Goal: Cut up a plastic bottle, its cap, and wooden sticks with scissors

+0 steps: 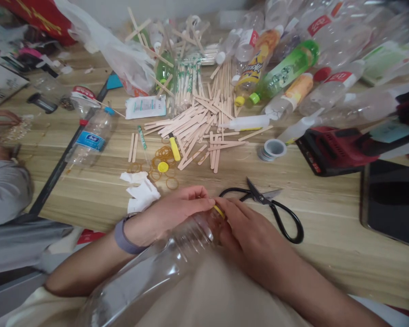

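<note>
A large clear plastic bottle (pixel 143 274) lies tilted against my body, its neck pointing up and to the right. Around the neck end, my left hand (pixel 186 202) is closed with thumb and fingers near the yellow ring or cap (pixel 219 210). Wrapped over the other side of that neck is my right hand (pixel 241 225), its fingertips meeting the left thumb. The fingers hide most of the mouth. Just beyond my right hand lie black-handled scissors (pixel 264 200) with their blades apart. Torn white paper (pixel 141 191) sits behind my left wrist.
Wooden craft sticks (pixel 197 122) pile mid-table, with rubber bands (pixel 163 159) and a yellow-handled tool (pixel 174 149) nearer. Many plastic bottles (pixel 286 68) crowd the back right. A red power tool (pixel 337 147) and dark tablet (pixel 393 200) lie right. Another person's hand (pixel 2 119) is at left.
</note>
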The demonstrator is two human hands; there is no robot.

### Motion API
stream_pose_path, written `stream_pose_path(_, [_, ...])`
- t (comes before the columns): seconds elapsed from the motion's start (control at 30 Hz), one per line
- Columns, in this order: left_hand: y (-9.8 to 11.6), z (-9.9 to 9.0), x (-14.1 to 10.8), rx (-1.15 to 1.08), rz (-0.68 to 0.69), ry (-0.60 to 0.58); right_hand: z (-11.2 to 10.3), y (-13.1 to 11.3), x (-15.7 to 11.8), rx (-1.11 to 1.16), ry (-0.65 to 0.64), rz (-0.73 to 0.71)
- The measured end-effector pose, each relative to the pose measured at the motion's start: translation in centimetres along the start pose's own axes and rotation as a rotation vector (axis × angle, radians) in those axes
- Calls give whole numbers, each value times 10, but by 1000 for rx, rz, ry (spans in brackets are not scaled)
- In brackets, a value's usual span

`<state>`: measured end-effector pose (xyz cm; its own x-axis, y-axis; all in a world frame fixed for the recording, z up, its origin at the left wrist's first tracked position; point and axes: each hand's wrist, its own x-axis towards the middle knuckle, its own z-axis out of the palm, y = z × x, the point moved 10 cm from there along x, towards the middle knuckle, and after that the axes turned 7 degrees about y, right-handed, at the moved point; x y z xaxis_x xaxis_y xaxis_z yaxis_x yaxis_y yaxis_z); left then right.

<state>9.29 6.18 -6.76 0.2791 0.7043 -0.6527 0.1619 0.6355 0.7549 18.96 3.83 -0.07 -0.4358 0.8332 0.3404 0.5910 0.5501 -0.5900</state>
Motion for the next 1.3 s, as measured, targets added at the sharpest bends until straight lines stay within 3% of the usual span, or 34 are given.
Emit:
stream_pose_path(0.53, [-6,12,-6,-119,-111,-64,-7,-16,-8,-147,134,-160])
stream_pose_path(0.73, [5,3,-5,263,-16,-80,-9,-19,-7,-169,129,-186])
stream_pose_path(0.83, [23,-1,-7,543,108,-67,-6,-20,-5,-169,98,-180])
stream_pose_path(0.93, [47,-3,-14,843,238,28,-2,-17,-1,-144,36,-134])
stream_pose_path(1.03, [55,4,-19,986,275,17,0,-14,1,-144,-12,-107])
stream_pose_path(1.17, [53,8,-15,955,259,-37,-1,-12,0,-135,-2,-91])
stream_pose_path(1.3, [43,13,-8,700,168,-141,-3,-7,0,-93,45,-53])
